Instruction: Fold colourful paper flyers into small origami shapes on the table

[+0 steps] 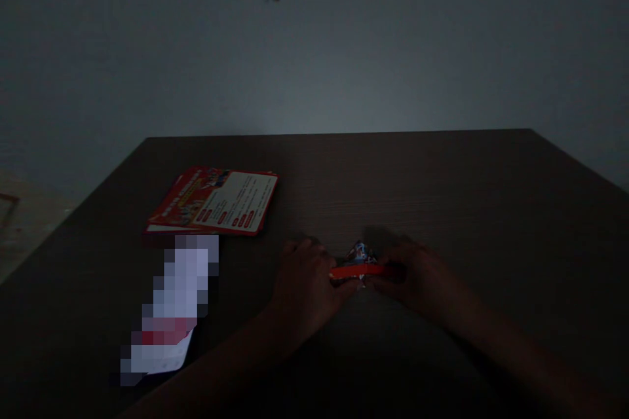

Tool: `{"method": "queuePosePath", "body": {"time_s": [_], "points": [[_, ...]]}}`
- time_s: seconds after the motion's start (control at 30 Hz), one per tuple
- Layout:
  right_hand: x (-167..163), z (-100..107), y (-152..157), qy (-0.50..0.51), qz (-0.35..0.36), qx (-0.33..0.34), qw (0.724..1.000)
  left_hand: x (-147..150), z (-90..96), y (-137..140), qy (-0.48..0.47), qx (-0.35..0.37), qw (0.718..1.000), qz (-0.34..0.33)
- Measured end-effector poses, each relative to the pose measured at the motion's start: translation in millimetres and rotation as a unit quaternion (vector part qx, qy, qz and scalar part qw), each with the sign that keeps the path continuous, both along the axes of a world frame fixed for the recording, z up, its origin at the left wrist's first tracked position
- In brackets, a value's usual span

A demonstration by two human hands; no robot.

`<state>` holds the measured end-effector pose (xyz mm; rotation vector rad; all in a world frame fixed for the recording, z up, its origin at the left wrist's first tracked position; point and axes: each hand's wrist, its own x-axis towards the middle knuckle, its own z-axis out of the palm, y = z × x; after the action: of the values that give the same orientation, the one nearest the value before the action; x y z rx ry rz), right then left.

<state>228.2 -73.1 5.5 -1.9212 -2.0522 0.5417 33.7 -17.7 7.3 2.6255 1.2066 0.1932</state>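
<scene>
Both my hands meet over the dark table. Between them is a small piece with a bright orange-red edge and a blue, white and red patterned part standing up behind it. In the dim light I cannot tell what kind of thing it is. My left hand pinches its left end, with the thumb in front and the other fingers curled. My right hand grips its right end between thumb and fingers. The two thumb tips come close together at its front. My fingers cover both ends.
A stack of red printed cards or sheets lies on the table at the left. Nearer me is a lit, pixelated flat object, perhaps a phone. A pale wall rises behind the table's far edge.
</scene>
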Motion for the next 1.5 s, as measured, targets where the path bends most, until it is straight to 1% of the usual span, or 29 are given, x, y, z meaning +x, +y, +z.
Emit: {"method": "queuePosePath", "body": {"time_s": [0.1, 0.4, 0.6, 0.8, 1.0, 1.2, 1.37, 1.5], "points": [[0.0, -0.9, -0.3, 0.012, 0.003, 0.003, 1.000, 0.0, 0.6, 0.4, -0.003, -0.004, 1.000, -0.003], [0.4, -0.4, 0.3, -0.004, 0.001, -0.004, 1.000, 0.2, 0.7, 0.9, 0.005, -0.010, 1.000, 0.000], [3.3, -2.5, -0.5, 0.027, -0.004, -0.001, 1.000, -2.1, 2.9, 2.9, 0.008, -0.028, 1.000, 0.012], [2.1, -0.5, -0.7, 0.016, -0.013, -0.002, 1.000, -3.2, 1.7, 2.5, -0.001, -0.019, 1.000, 0.003], [1.7, -0.3, -1.2, 0.017, -0.012, 0.014, 1.000, -3.3, 1.1, 3.1, 0.004, -0.019, 1.000, 0.008], [2.0, -0.5, -0.8, 0.019, 0.001, 0.005, 1.000, -2.6, 2.2, 2.9, 0.006, -0.019, 1.000, 0.004], [2.3, -0.5, -0.5, 0.022, -0.007, 0.007, 1.000, -1.6, 4.1, 2.9, 0.016, -0.030, 0.999, 0.009], [2.6, -0.7, -0.8, 0.022, -0.007, 0.004, 1.000, -2.2, 2.6, 2.9, 0.010, -0.019, 1.000, 0.005]]}}
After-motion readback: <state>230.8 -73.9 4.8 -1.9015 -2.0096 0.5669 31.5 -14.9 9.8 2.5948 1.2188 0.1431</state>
